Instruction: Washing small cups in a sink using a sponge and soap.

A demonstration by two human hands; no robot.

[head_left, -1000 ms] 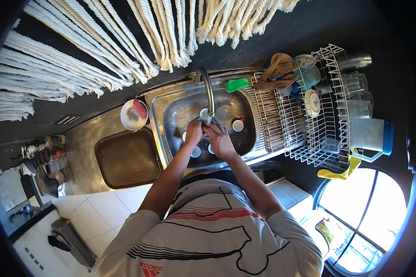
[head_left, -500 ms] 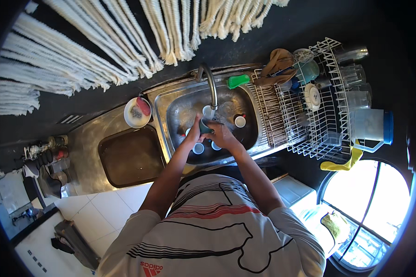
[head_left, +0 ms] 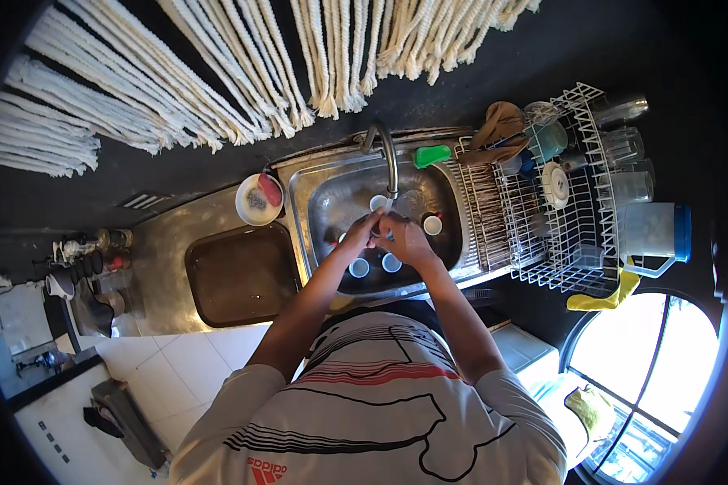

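Note:
Both my hands meet over the right-hand sink basin (head_left: 315,194), just below the curved metal faucet (head_left: 392,166). Between them is a small cup (head_left: 389,233), mostly hidden by my fingers. My left hand (head_left: 364,232) closes on its left side, and my right hand (head_left: 408,240) curls round it from the right. Several small cups with white insides lie around my hands in the basin: one cup (head_left: 378,204) under the spout, a dark-sided cup (head_left: 433,225) to the right, and a pair, one cup (head_left: 359,267) and another cup (head_left: 391,263), nearer me.
Left of the basin, a white bowl (head_left: 251,212) holds a red sponge or cloth. A second basin (head_left: 243,275) contains murky water. A green object (head_left: 433,155) lies behind the sink. The white wire dish rack (head_left: 534,267) on the right carries glasses, dishes and a blue-lidded pitcher (head_left: 655,230).
The cup has turned in my hands; its dark outer side showed before and is now mostly covered by my fingers. The whole view has shifted slightly.

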